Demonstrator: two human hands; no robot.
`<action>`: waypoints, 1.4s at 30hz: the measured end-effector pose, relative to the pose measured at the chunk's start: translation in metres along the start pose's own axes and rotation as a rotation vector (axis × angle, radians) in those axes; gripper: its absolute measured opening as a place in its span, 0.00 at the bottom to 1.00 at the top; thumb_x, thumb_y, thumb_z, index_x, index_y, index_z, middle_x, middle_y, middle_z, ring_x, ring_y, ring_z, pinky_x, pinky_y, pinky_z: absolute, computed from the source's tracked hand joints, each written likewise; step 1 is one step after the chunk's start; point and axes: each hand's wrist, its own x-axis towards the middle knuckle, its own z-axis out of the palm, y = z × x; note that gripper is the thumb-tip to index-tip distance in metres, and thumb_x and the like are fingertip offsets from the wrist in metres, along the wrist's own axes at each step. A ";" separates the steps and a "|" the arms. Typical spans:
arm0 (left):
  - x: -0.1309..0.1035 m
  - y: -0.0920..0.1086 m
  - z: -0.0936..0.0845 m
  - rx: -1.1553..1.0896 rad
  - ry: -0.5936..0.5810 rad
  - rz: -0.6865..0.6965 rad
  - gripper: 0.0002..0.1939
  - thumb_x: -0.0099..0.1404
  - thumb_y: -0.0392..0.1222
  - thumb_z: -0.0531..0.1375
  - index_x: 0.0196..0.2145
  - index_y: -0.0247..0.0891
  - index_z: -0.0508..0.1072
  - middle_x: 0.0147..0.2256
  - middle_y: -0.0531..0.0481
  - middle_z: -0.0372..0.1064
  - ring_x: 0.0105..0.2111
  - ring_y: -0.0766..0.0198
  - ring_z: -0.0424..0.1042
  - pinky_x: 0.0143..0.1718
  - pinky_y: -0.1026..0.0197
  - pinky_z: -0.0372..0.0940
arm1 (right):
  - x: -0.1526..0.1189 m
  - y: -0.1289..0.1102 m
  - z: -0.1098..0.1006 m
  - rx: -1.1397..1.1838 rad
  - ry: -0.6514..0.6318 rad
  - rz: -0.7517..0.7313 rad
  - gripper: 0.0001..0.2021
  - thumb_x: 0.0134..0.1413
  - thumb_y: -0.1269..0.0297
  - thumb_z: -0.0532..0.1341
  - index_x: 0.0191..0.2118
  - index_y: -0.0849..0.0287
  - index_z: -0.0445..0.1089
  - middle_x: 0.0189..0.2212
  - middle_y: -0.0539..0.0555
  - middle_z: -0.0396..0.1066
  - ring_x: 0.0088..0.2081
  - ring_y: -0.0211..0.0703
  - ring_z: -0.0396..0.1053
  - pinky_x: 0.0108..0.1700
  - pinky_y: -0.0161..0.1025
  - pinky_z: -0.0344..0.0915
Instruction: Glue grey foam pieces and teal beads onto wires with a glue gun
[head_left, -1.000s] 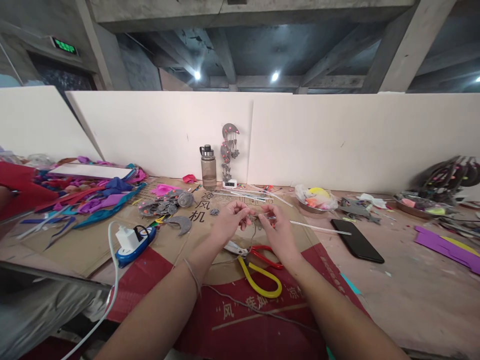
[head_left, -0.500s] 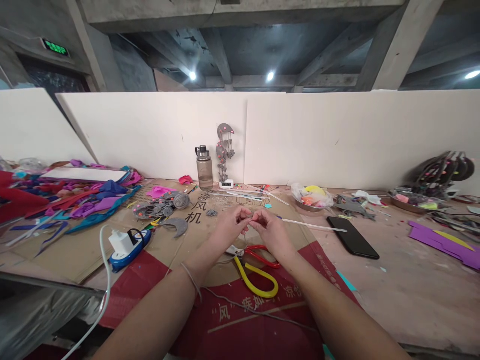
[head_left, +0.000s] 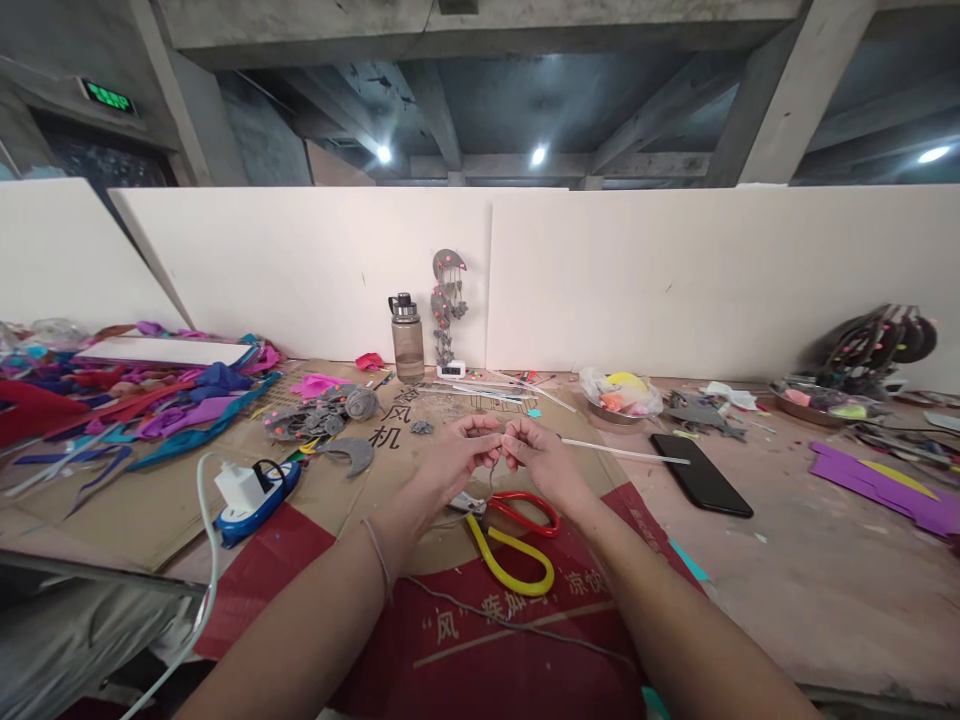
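Observation:
My left hand (head_left: 463, 452) and my right hand (head_left: 536, 455) meet at the middle of the view, fingertips pinched together. A thin grey yarn (head_left: 491, 474) hangs from between them, and its length runs past my left wrist and over the red cardboard. My left fingers pinch the yarn. A white stick (head_left: 626, 451) extends rightward from my right hand to the phone; whether the hand grips it is hidden. Below the hands lie scissors with one yellow and one red handle (head_left: 525, 572). A grey felt crescent (head_left: 355, 456) lies to the left.
Left are a blue power strip (head_left: 259, 510), a yarn ball (head_left: 362, 402) and felt scraps (head_left: 217, 385). A bottle (head_left: 408, 345) and a grey hanging ornament (head_left: 444, 300) stand behind. On the right are a black phone (head_left: 705, 480), a bowl (head_left: 619, 412) and purple felt (head_left: 885, 485).
The fingers of both hands have shifted slightly, and more of the yarn shows hanging beneath them. The whole view has moved a little.

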 end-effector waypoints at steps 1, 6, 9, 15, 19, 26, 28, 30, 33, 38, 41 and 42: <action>0.001 0.000 -0.001 -0.058 -0.007 -0.037 0.18 0.48 0.40 0.71 0.35 0.32 0.73 0.27 0.52 0.69 0.23 0.74 0.65 0.24 0.69 0.60 | -0.001 0.000 0.001 0.011 0.006 -0.006 0.11 0.53 0.56 0.58 0.25 0.56 0.60 0.20 0.46 0.63 0.23 0.36 0.59 0.30 0.37 0.59; 0.004 0.006 -0.005 -0.141 0.031 -0.034 0.16 0.49 0.45 0.72 0.28 0.32 0.72 0.24 0.53 0.67 0.22 0.74 0.64 0.24 0.69 0.60 | -0.003 0.001 0.007 0.081 -0.009 -0.046 0.13 0.54 0.53 0.58 0.27 0.56 0.61 0.22 0.47 0.64 0.26 0.36 0.61 0.32 0.36 0.61; 0.003 0.009 -0.004 -0.058 0.001 0.042 0.16 0.50 0.45 0.71 0.29 0.32 0.72 0.23 0.53 0.67 0.22 0.73 0.64 0.24 0.68 0.59 | -0.003 0.002 0.010 0.130 0.048 -0.058 0.12 0.55 0.53 0.57 0.30 0.57 0.63 0.26 0.49 0.66 0.28 0.36 0.63 0.34 0.37 0.64; 0.002 0.002 -0.004 0.052 -0.001 0.077 0.17 0.51 0.46 0.70 0.33 0.32 0.74 0.27 0.51 0.69 0.23 0.73 0.65 0.26 0.66 0.58 | -0.002 0.002 0.010 0.137 0.093 -0.063 0.11 0.52 0.54 0.60 0.35 0.56 0.65 0.28 0.49 0.69 0.29 0.37 0.66 0.35 0.39 0.66; 0.001 0.003 -0.002 0.168 0.039 0.117 0.17 0.51 0.46 0.69 0.34 0.33 0.73 0.26 0.52 0.69 0.22 0.72 0.65 0.25 0.65 0.58 | -0.001 0.004 0.010 0.078 0.124 -0.046 0.10 0.50 0.55 0.62 0.31 0.56 0.65 0.25 0.48 0.69 0.28 0.38 0.66 0.34 0.39 0.66; -0.005 0.009 0.005 0.336 0.164 0.230 0.14 0.49 0.39 0.69 0.32 0.34 0.71 0.25 0.54 0.68 0.20 0.71 0.64 0.23 0.65 0.58 | -0.001 0.009 0.009 -0.040 0.116 -0.018 0.11 0.51 0.56 0.61 0.28 0.55 0.61 0.23 0.46 0.67 0.24 0.36 0.62 0.30 0.37 0.63; -0.004 0.006 0.005 0.181 0.114 0.177 0.15 0.47 0.38 0.70 0.33 0.34 0.71 0.26 0.54 0.68 0.21 0.72 0.64 0.24 0.66 0.59 | -0.002 0.010 0.009 -0.007 0.066 -0.042 0.11 0.54 0.55 0.59 0.28 0.55 0.59 0.23 0.47 0.67 0.25 0.36 0.62 0.30 0.37 0.62; -0.002 0.001 0.004 0.001 0.055 0.074 0.17 0.46 0.38 0.71 0.33 0.33 0.72 0.27 0.53 0.69 0.22 0.73 0.65 0.25 0.67 0.60 | -0.002 0.011 0.010 0.023 0.038 -0.075 0.12 0.56 0.55 0.57 0.28 0.55 0.59 0.23 0.47 0.66 0.25 0.36 0.61 0.30 0.36 0.61; 0.000 -0.001 0.004 -0.191 0.027 -0.050 0.16 0.47 0.41 0.72 0.30 0.33 0.71 0.25 0.54 0.66 0.22 0.74 0.64 0.25 0.68 0.61 | -0.004 0.014 0.013 -0.026 0.048 -0.107 0.11 0.58 0.57 0.56 0.28 0.56 0.59 0.23 0.46 0.64 0.25 0.35 0.60 0.31 0.36 0.60; 0.001 0.004 0.001 -0.204 0.019 -0.029 0.14 0.50 0.42 0.71 0.27 0.33 0.71 0.24 0.54 0.65 0.21 0.75 0.62 0.23 0.70 0.58 | -0.006 0.010 0.015 0.024 0.070 -0.107 0.11 0.59 0.55 0.54 0.30 0.56 0.62 0.25 0.48 0.65 0.27 0.36 0.60 0.32 0.36 0.61; 0.000 0.004 0.000 -0.107 -0.005 0.025 0.14 0.52 0.44 0.70 0.29 0.32 0.72 0.25 0.53 0.66 0.22 0.74 0.62 0.23 0.69 0.56 | -0.005 0.005 0.013 0.105 0.123 -0.086 0.13 0.59 0.53 0.54 0.31 0.56 0.64 0.26 0.49 0.65 0.27 0.36 0.61 0.31 0.36 0.61; 0.000 0.003 0.000 -0.076 -0.006 0.045 0.15 0.52 0.45 0.70 0.29 0.32 0.72 0.25 0.52 0.66 0.22 0.74 0.62 0.23 0.68 0.56 | -0.004 0.004 0.013 0.120 0.143 -0.084 0.12 0.58 0.53 0.55 0.32 0.56 0.64 0.27 0.49 0.65 0.26 0.36 0.61 0.31 0.36 0.62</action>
